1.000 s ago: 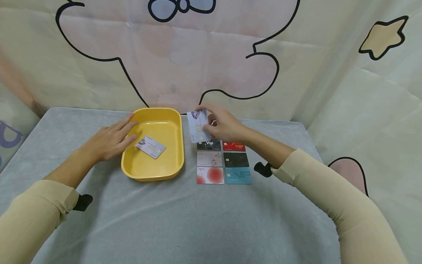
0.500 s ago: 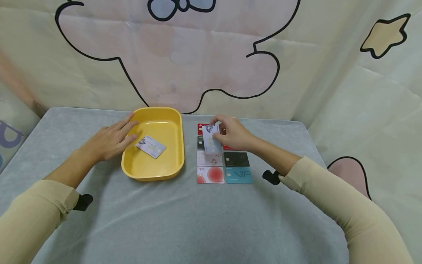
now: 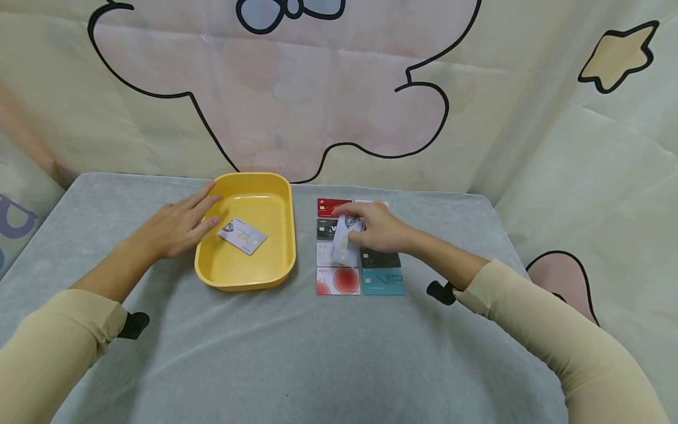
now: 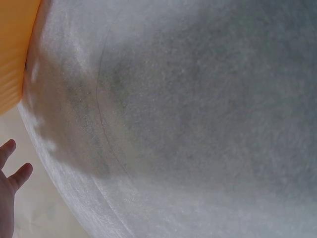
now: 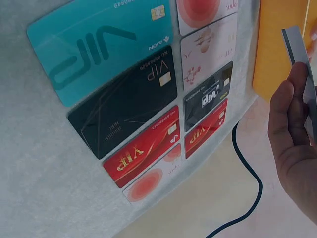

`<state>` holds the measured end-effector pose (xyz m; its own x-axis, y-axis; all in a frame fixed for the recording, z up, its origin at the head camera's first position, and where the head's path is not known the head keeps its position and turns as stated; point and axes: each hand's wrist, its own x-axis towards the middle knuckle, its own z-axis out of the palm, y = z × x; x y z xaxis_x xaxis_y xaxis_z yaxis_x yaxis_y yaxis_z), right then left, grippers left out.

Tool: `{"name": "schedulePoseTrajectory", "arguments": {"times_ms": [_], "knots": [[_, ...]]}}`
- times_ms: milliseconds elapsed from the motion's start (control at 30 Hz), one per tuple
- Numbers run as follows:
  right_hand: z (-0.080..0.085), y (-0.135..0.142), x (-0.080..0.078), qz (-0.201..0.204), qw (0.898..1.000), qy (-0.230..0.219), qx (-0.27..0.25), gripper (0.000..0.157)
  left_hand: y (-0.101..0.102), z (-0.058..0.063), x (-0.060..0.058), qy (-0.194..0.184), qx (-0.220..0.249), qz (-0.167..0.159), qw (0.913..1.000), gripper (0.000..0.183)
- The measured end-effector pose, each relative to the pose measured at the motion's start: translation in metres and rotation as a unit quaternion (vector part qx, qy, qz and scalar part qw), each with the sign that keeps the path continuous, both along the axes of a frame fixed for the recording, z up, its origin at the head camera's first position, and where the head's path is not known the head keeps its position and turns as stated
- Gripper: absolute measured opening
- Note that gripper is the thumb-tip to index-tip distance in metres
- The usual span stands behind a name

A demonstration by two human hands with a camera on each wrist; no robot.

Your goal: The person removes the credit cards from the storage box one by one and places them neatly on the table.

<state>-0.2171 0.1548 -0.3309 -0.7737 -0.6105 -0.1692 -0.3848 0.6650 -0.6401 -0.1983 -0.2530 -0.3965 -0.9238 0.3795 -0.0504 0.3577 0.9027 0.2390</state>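
Note:
My right hand (image 3: 382, 228) pinches a white card (image 3: 345, 250) with gold print between thumb and fingers, tilted above the left column of laid-out cards. In the right wrist view this card (image 5: 294, 43) shows nearly edge-on in the hand (image 5: 292, 144). Fingers spread and nearly straight, my left hand (image 3: 172, 228) rests on the left rim of a yellow tray (image 3: 262, 203). Inside that tray lies a similar white card (image 3: 242, 235). The left wrist view catches only a few fingertips and the tray's side (image 4: 12, 54).
Several cards lie in two columns right of the tray: a teal card (image 5: 99, 47), a black card (image 5: 124, 104), a red VIP card (image 5: 143, 146) and a red-circle card (image 3: 339, 281) among them. Grey cloth (image 3: 296, 353) covers the table. A printed curtain (image 3: 318, 100) hangs behind.
My right hand has moved right and toward me with the white card, coming lower over the laid-out cards. The card now leans more. My left hand and the tray have stayed put.

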Motion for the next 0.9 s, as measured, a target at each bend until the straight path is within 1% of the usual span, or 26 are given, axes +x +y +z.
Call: {"name": "schedulePoseTrajectory", "arguments": {"times_ms": [167, 367, 433, 500, 700, 800, 900], "knots": [[-0.003, 0.003, 0.004, -0.003, 0.999, -0.034, -0.003, 0.046, 0.001, 0.001, 0.000, -0.002, -0.002, 0.001, 1.0000, 0.061], [-0.005, 0.007, 0.009, 0.022, 0.999, -0.044, -0.014, 0.035, 0.001, 0.002, -0.001, -0.002, -0.004, 0.000, 1.0000, 0.061], [-0.006, 0.007, 0.011, 0.024, 0.998, -0.062, -0.019, 0.031, 0.001, 0.002, 0.000, -0.001, -0.003, 0.000, 1.0000, 0.061], [-0.009, 0.008, 0.014, 0.022, 0.995, -0.091, -0.028, 0.027, 0.000, 0.001, 0.000, 0.001, -0.002, 0.000, 1.0000, 0.061], [-0.022, 0.008, 0.022, 0.010, 0.982, -0.181, -0.057, 0.024, 0.000, 0.001, 0.000, 0.000, 0.000, 0.001, 1.0000, 0.061], [-0.027, 0.007, 0.026, 0.007, 0.976, -0.208, -0.059, 0.025, 0.000, 0.000, 0.000, -0.004, -0.003, 0.003, 1.0000, 0.062], [-0.030, 0.007, 0.030, 0.006, 0.974, -0.220, -0.051, 0.026, 0.000, 0.000, 0.000, -0.006, -0.005, 0.004, 1.0000, 0.062]]}}
